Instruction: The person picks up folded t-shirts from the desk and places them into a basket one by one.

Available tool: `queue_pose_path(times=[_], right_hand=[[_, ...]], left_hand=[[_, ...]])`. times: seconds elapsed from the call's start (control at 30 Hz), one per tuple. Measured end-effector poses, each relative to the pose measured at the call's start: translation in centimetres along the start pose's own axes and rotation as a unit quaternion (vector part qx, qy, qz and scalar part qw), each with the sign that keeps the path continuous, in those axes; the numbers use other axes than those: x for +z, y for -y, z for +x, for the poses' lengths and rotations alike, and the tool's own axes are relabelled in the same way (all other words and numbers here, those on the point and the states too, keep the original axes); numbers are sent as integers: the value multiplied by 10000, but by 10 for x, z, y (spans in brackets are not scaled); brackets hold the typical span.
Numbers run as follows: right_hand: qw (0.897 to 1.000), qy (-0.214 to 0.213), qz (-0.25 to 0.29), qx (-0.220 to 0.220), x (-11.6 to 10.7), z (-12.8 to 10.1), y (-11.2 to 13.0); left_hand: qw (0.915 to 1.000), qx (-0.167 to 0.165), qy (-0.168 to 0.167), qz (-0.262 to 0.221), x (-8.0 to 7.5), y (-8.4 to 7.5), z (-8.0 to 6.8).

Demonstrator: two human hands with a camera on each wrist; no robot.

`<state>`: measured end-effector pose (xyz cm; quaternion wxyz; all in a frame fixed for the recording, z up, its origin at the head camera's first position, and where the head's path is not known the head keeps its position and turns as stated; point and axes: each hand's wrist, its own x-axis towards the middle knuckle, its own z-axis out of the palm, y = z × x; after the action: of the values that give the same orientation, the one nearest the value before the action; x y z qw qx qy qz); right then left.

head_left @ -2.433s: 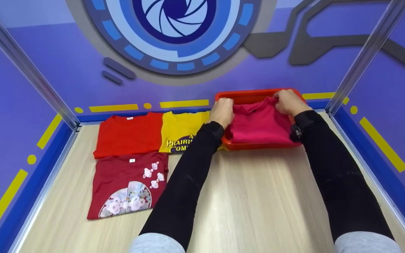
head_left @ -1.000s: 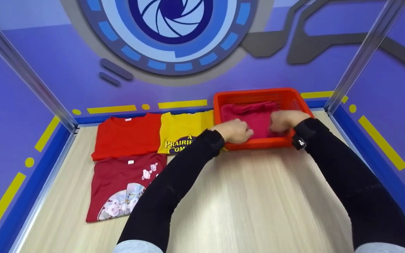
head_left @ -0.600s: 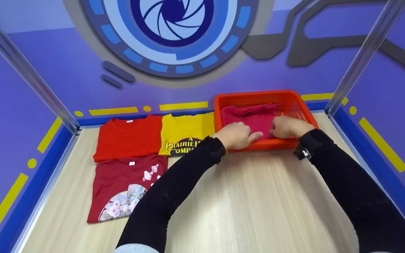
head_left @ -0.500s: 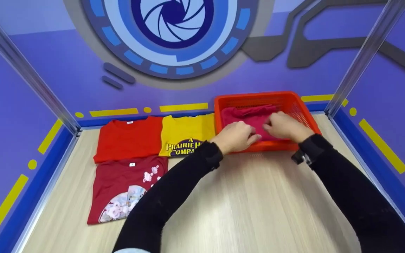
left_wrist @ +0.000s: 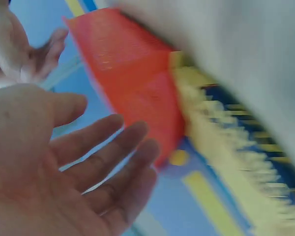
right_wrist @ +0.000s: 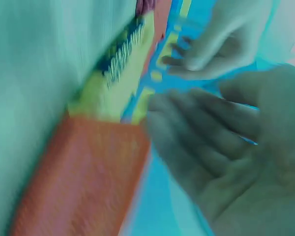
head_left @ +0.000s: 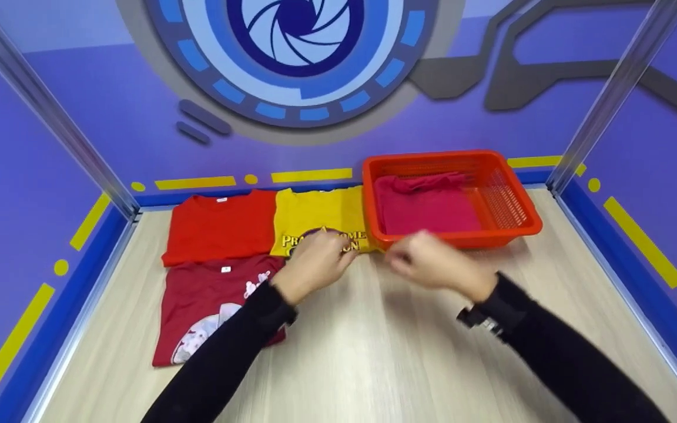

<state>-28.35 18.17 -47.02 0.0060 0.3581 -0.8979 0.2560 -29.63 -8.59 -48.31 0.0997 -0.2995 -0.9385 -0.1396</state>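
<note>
A folded pink garment (head_left: 426, 205) lies in the left part of the red plastic basket (head_left: 509, 232) at the back right. My left hand (head_left: 317, 262) is over the front edge of the folded yellow T-shirt (head_left: 321, 208), holding nothing; its fingers (left_wrist: 108, 162) are loosely spread in the left wrist view. In front of the basket's near left corner hovers my right hand (head_left: 441, 264), blurred by motion. The right wrist view has its fingers (right_wrist: 196, 128) relaxed and gently bent, with nothing in them.
A folded red T-shirt (head_left: 221, 226) lies left of the yellow one, against the back wall. Nearer me is a folded dark red T-shirt (head_left: 197, 299) with a floral fan print, partly covered by my left sleeve. Purple panels (head_left: 291, 147) enclose the wooden table (head_left: 362, 364).
Both hands have let go of the pink garment inside the basket and drawn back toward me and to the left. The pink garment now lies flat in the basket.
</note>
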Motion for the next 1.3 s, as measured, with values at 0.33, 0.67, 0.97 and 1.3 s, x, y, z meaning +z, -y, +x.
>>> queue_pose_path(times=[0.33,0.67,0.97,1.3], right_hand=[[9969,267,-714,-183,76,5,9],[9905,-666,-1193,-147,81,44,10],[9899,11,-1190,770,90,79,-1],[9706,717,-1370,1844,113,92,-7]], left_hand=[[9989,-165,413,157,16,32,-83],[9931,-1102,381,-127,7,65,-56],[9826,-1499,1066,278,15,79,-28],[9708,-1553,1205,1374,39,81,-10]])
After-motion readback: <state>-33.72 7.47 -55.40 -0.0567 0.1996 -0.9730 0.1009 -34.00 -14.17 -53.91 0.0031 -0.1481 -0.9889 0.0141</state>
